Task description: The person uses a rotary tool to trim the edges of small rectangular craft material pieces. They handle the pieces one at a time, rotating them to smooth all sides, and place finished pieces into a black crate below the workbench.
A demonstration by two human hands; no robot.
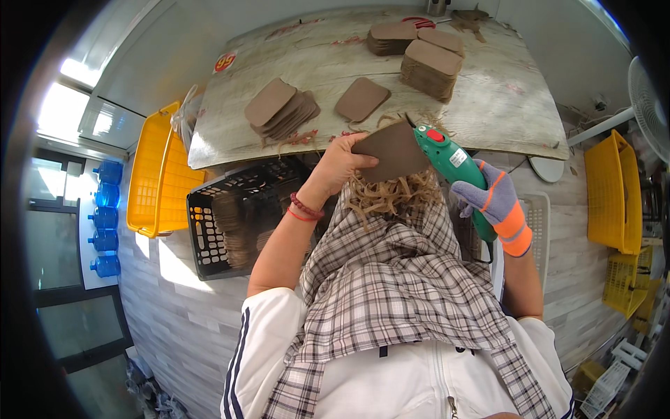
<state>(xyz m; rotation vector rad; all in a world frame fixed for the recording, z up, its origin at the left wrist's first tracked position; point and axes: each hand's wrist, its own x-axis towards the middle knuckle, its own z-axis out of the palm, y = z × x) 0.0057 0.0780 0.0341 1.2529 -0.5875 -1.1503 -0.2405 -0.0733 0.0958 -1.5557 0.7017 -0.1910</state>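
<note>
My bare left hand pinches the near left corner of a flat brown sheet piece with rounded corners, holding it above my lap. In a grey and orange glove, my right hand is wrapped round green electric scissors with a red switch. The tool's dark tip is at the sheet's upper right corner. Curly brown trimmings lie heaped on my plaid apron under the sheet. On the table just beyond, a single brown piece lies beside a fanned stack of similar pieces.
Taller stacks stand at the table's back right. Below its left edge is a black crate holding brown pieces, beside a yellow basket. More yellow baskets and a white fan are at the right.
</note>
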